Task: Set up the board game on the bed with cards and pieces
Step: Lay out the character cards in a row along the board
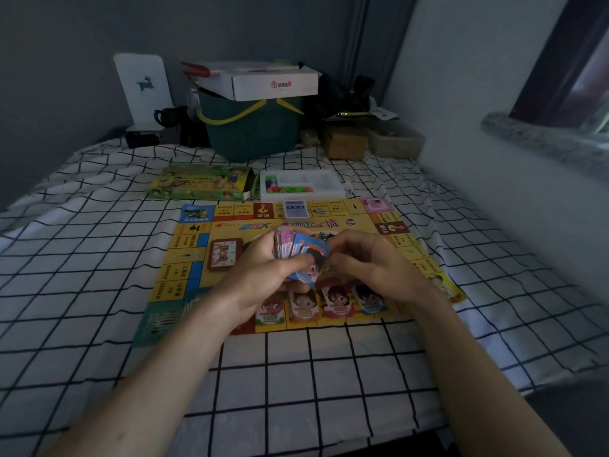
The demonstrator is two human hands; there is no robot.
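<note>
At the far left of the game board (197, 285), a red-bordered card (224, 254) lay flat on the yellow paper, just beside my left hand (263, 278). That hand curled round a thick stack of cards (291, 247), thumb pressed across the topmost blue card (311, 263), which showed a cartoon face and stuck out toward me. My right hand (372, 268) sat close against it, fingers bent at the blue card's right edge; whether they pinched it or only touched it I could not tell. Both hands hovered together over the middle of the board. Below them, along the board's near edge, four character cards (318, 305) lay side by side in a row. The board itself was spread on the checked bedsheet (296, 374), its far edge carrying a small blue-grey card (295, 208). Beyond the board, on the sheet, the green game box (201, 183) lay on the left with one end flap open, and the white tray (303, 185) of coloured pieces sat just to its right. Farther back stood a green basket (253, 130) with a white carton (263, 81) on top.
</note>
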